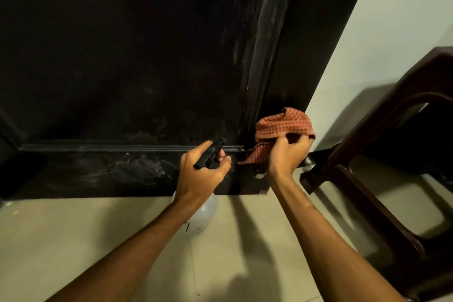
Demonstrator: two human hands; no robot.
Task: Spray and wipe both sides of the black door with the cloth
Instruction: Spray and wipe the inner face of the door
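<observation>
- Head view, looking down at the foot of the black door; it fills the upper left, with a raised moulding running across low down and up its right side.
- Whitish wet smears show on the door's bottom rail, left of the hands, and streaks along the vertical moulding.
- Left hand grasps the black trigger head of a spray bottle; fingers curled round the trigger, nozzle aimed at the bottom rail. Bottle body is white and rounded, hanging below the wrist above the floor.
- Right hand clutches a bunched orange-red checked cloth, pressed against the door's lower right corner by the moulding.
- A small round metal fitting sits on the door just below the cloth; what it is, cannot tell.
- Dark brown plastic chair stands just right of the right hand, against the pale wall.
- Beige tiled floor below; both forearms cast shadows on it.
</observation>
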